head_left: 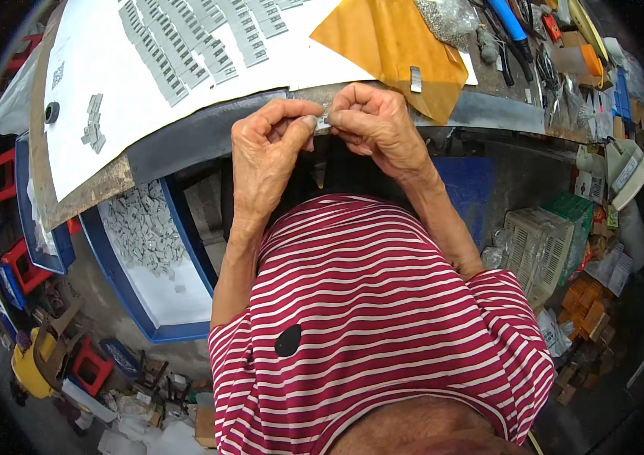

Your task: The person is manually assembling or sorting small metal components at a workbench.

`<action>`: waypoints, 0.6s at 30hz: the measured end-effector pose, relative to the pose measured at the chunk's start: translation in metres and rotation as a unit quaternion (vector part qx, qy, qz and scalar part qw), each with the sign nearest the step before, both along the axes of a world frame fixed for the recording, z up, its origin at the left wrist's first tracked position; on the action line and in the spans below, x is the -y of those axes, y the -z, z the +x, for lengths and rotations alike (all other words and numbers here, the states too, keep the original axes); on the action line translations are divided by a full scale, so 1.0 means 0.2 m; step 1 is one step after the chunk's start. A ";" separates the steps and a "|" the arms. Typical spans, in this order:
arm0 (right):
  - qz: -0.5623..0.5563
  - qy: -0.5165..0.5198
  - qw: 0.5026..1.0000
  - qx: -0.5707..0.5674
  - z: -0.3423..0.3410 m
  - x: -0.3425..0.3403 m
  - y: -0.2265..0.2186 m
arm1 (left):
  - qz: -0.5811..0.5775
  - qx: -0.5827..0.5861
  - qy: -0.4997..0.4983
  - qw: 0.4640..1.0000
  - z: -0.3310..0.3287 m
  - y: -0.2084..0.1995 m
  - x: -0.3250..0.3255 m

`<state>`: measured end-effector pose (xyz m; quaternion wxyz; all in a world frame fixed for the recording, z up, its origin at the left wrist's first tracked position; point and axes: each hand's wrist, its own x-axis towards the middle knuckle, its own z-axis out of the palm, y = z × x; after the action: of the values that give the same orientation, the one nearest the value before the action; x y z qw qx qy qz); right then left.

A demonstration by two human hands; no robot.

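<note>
At the near edge of the workbench, my left hand (270,148) and my right hand (383,129) meet fingertip to fingertip, both closed in a pinch. Between them shows a small shiny metal piece (323,120), mostly hidden by the fingers. Beyond my hands, rows of flat grey metal pieces (174,45) lie on a white sheet (117,83). A small loose group of similar pieces (94,125) rests at the sheet's left. One single metal piece (415,80) sits on an orange-brown paper envelope (390,45), just beyond my right hand.
Below the bench at left, a blue tray (157,334) holds many small metal pieces. A black ring (51,112) sits on the sheet. Pliers and other hand tools (515,38) crowd the bench's right. Boxes and a grey plastic casing (538,250) stand at right; red stools (91,368) at left.
</note>
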<state>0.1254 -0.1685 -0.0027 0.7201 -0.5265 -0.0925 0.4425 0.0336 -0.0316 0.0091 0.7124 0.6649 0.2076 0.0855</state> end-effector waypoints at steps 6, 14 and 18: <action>-0.010 -0.007 1.000 -0.002 0.01 0.02 0.00 | -0.070 -0.009 0.024 0.997 0.01 0.01 -0.01; -0.009 -0.016 1.000 -0.025 0.00 0.02 -0.03 | -0.095 -0.017 0.037 0.995 0.03 0.01 0.00; -0.009 0.010 0.999 -0.037 -0.01 0.02 -0.03 | -0.097 -0.015 0.042 0.994 0.04 0.01 0.00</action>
<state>0.1235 -0.1720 0.0026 0.7224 -0.5173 -0.0569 0.4553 0.0406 -0.0324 0.0067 0.7731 0.6022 0.1976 0.0253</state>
